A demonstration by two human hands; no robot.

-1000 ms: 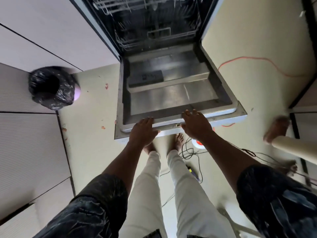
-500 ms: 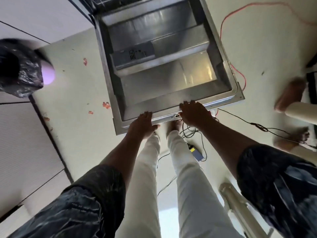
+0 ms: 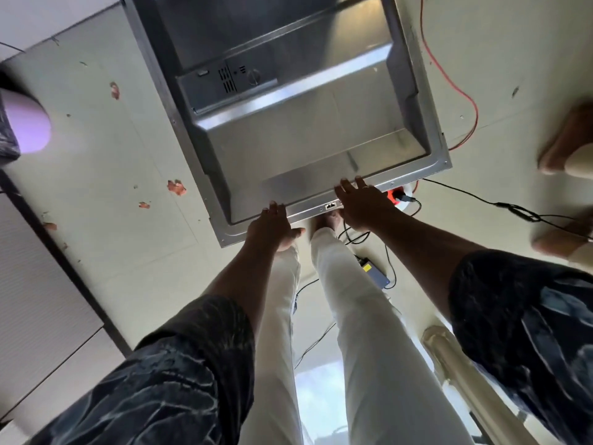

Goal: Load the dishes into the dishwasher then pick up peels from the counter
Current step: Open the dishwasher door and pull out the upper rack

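Note:
The dishwasher door [image 3: 298,146] lies open and flat below me, its steel inner face up, with the detergent compartment [image 3: 227,83] near its middle. Both hands sit on the door's near edge. My left hand [image 3: 272,228] rests on the left part of that edge, fingers straight over the rim and thumb out to the side. My right hand [image 3: 362,205] rests to the right of the latch [image 3: 330,206], fingers straight across the rim. The racks and any dishes are out of view. Small orange peel scraps [image 3: 176,187] lie on the floor to the left.
A bin lined with a black bag [image 3: 22,126] stands at the far left by the cabinet fronts [image 3: 38,284]. An orange cable [image 3: 455,91] and black cables [image 3: 513,208] trail over the floor on the right, with a power adapter [image 3: 375,276]. Another person's feet [image 3: 564,139] stand at the right.
The view has tilted down, so the racks have left the frame and the door fills the top. Both hands have stayed on the door's near edge.

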